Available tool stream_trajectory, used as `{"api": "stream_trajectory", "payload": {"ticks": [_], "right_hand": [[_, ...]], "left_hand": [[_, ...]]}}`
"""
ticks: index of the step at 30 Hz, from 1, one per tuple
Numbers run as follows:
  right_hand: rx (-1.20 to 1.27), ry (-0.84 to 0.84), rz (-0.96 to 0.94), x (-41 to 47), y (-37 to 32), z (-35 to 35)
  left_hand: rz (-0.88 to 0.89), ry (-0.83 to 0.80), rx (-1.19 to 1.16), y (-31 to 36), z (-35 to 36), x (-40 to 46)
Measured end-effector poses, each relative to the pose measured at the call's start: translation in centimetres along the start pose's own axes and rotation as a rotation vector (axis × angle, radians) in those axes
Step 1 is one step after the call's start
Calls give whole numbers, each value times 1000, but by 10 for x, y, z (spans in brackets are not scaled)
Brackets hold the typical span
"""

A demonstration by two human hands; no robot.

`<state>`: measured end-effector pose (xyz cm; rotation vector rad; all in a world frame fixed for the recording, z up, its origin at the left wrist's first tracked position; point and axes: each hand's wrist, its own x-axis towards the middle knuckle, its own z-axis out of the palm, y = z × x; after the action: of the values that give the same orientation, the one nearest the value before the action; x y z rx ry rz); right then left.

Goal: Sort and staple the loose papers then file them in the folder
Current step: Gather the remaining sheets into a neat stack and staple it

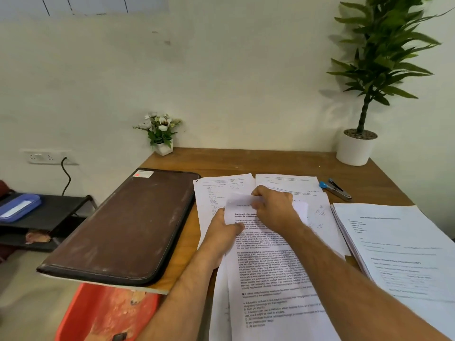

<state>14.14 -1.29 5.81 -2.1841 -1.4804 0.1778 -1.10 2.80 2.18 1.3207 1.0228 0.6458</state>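
A: What do the papers look like?

B: White printed sheets. The nearest sheet (275,279) carries dense black paragraphs and numbered questions, and its top edge is curled up and blurred. Under it lie two more sheets (216,193) with sparse print and some handwriting, and a thicker stack (398,244) lies to the right of the right hand.

A: And the hands?

B: The left hand (222,232) holds the sheet's left edge, thumb on top, fingers under the paper as far as I can tell. The right hand (275,209) is curled over the sheet's top edge, its fingers bent and pinching the curled part. How tight that pinch is, I cannot tell through the blur.

A: The folder?

B: Brown, zipped, closed, with a small label at its far corner. The folder (130,222) lies just left of the left hand, overhanging the table (246,161) edge.

A: The stapler?

B: The stapler (336,189) has a blue end and lies beyond and right of the right fingers, apart from them, just past the sheets' far corner.
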Motion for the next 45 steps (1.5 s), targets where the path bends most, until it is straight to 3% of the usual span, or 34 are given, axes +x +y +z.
{"api": "stream_trajectory", "payload": {"ticks": [8, 14, 19, 27, 32, 35, 38, 43, 45], "right_hand": [[-9, -89, -29, 5, -5, 3], [35, -6, -76, -3, 9, 16], [109, 142, -109, -17, 19, 33], [66, 165, -112, -13, 27, 45], [34, 131, -145, -14, 27, 51], [21, 143, -158, -16, 30, 51], [26, 178, -171, -18, 33, 52], [92, 286, -187, -21, 33, 56], [128, 358, -187, -24, 35, 55]], "left_hand": [[103, 55, -94, -10, 8, 2], [168, 84, 167, -18, 10, 1], [273, 282, 241, -20, 9, -3], [391, 398, 462, -17, 11, 2], [340, 592, 547, -6, -3, 19], [146, 536, 627, 3, -7, 30], [100, 536, 613, 3, -8, 42], [265, 626, 382, 8, -8, 41], [448, 598, 502, 11, 3, 31]]}}
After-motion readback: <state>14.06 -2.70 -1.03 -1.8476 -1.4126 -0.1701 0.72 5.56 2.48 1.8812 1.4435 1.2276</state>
